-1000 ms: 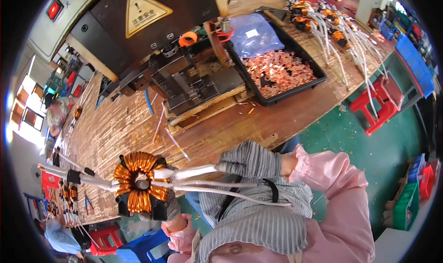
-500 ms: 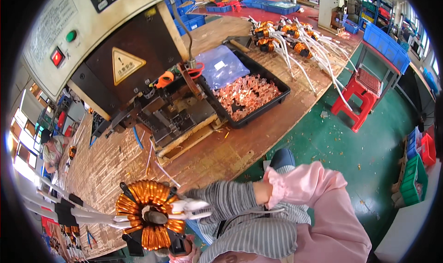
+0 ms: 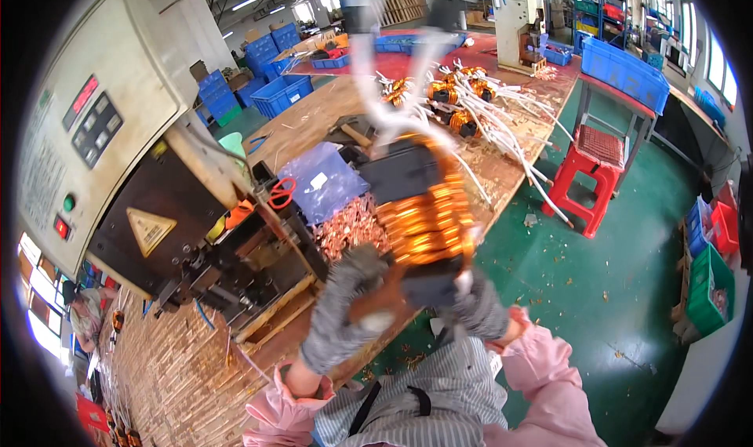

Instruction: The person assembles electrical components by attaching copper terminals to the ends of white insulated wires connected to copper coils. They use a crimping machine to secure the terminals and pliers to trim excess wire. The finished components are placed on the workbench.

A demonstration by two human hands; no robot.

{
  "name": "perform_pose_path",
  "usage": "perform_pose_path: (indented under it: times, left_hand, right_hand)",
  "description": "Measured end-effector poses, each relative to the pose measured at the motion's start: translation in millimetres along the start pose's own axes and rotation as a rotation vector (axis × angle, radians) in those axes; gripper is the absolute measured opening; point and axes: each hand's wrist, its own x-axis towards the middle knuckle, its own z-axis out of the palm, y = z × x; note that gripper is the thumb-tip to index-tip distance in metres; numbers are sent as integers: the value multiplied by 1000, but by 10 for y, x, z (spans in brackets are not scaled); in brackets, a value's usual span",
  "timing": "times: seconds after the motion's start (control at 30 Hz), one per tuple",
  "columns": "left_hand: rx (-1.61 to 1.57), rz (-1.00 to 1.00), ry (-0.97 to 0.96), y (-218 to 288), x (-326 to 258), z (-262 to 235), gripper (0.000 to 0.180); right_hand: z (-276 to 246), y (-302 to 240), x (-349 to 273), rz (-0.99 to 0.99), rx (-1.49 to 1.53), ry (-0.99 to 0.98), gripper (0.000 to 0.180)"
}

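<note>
A copper-wound toroidal coil (image 3: pixel 427 219) with black end blocks and white leads hangs in front of me over the bench edge, blurred by motion. My right hand (image 3: pixel 477 310), in a grey striped glove, grips its lower right side; some fingers are hidden behind the coil. My left hand (image 3: pixel 341 310), gloved alike, is just left of the coil with thumb and fingers spread apart. Its fingertips are close to the coil's lower left; touching or not, I cannot tell. Behind the coil, small copper pieces (image 3: pixel 353 227) lie beside a blue plastic bag (image 3: pixel 321 182).
A press machine (image 3: pixel 227 267) with a control box (image 3: pixel 94 133) stands at left, red-handled scissors (image 3: pixel 281 193) beside it. More coils with white leads (image 3: pixel 471 94) lie on the far bench. At right are a red stool (image 3: pixel 584 172) and a blue crate (image 3: pixel 625 74).
The coil has moved from the lower left up and right, its leads now pointing away from me. Both hands have come forward, and the left hand is now plainly visible. The view has shifted.
</note>
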Motion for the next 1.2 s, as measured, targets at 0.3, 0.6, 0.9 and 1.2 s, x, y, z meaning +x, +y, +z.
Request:
perform_pose_path:
  times: [0.3,0.6,0.9,1.2]
  left_hand:
    - [909,60,-524,-1148,149,329,58]
    - [810,-308,-416,-1116,204,662,60]
    - [1134,-708,-540,-787,503,1075,73]
    - [1090,-657,-480,-845,511,979,68]
  right_hand:
    - [-2171,1082,294,8,-86,676,19]
    - [-3345,975,443,201,-251,759,29]
    - [-3766,462,806,361,-252,760,25]
    - [-4462,-157,660,321,-257,893,23]
